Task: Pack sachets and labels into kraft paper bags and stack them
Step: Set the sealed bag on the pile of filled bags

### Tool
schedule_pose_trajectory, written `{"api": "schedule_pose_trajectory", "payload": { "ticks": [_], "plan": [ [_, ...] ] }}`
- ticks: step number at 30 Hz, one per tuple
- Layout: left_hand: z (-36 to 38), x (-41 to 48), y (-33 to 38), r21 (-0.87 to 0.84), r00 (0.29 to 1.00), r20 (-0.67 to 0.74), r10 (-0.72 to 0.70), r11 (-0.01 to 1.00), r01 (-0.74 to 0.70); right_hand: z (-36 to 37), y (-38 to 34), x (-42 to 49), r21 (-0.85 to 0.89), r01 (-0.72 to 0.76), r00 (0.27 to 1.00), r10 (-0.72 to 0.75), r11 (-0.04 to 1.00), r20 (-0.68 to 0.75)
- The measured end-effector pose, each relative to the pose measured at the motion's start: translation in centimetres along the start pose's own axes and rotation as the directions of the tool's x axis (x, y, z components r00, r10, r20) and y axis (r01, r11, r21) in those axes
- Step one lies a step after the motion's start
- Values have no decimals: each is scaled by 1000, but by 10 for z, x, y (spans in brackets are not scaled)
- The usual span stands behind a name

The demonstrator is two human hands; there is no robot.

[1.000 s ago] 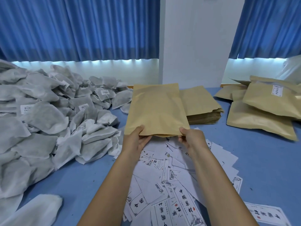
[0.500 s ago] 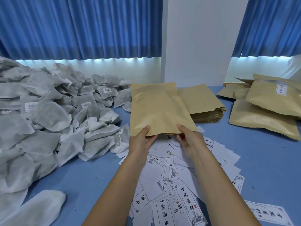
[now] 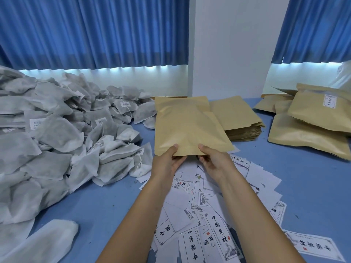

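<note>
I hold a flat kraft paper bag (image 3: 187, 126) above the blue table, its near edge toward me. My left hand (image 3: 167, 162) pinches that edge at the left, thumb on top. At the right of the same edge, my right hand (image 3: 214, 162) pinches it the same way. A big heap of grey-white sachets (image 3: 57, 133) covers the left of the table. White printed labels (image 3: 207, 215) lie scattered under my forearms. A stack of empty kraft bags (image 3: 239, 120) sits just behind the held bag. Filled kraft bags (image 3: 313, 126) are piled at the right.
The blue table (image 3: 303, 183) shows bare between the labels and the filled bags. One loose sachet (image 3: 47, 242) lies at the near left. Blue curtains (image 3: 95, 31) and a white pillar (image 3: 229, 44) stand behind the table.
Both hands have kept their pinch on the bag's near edge. The bag has shifted slightly right and tilted flatter; its mouth between my hands looks a little more parted.
</note>
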State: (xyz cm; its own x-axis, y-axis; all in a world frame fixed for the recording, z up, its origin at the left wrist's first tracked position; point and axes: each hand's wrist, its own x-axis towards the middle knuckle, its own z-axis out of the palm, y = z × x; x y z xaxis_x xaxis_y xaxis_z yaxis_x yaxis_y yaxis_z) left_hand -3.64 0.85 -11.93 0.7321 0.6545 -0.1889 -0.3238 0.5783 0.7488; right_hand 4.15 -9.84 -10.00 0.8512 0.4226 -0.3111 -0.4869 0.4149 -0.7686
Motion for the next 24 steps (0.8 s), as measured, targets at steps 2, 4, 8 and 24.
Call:
{"api": "schedule_pose_trajectory", "payload": {
  "ticks": [2, 4, 8, 24],
  "plan": [
    [1, 0, 1, 6, 1000, -2, -2, 1000, 2, -1, -1, 1, 10, 2, 1000, -2, 1000, -13],
    [2, -1, 1, -1, 1000, -11, -4, 1000, 4, -2, 0, 0, 18, -7, 1000, 7, 1000, -4],
    [4, -5, -1, 7, 1000, 4, -22, 1000, 22, 1, 5, -2, -2, -22, 998, 22, 1000, 54],
    [2, -11, 13, 192, 998, -13, -69, 979, 70, 2, 5, 0, -77, 61, 998, -61, 995, 13]
  ]
}}
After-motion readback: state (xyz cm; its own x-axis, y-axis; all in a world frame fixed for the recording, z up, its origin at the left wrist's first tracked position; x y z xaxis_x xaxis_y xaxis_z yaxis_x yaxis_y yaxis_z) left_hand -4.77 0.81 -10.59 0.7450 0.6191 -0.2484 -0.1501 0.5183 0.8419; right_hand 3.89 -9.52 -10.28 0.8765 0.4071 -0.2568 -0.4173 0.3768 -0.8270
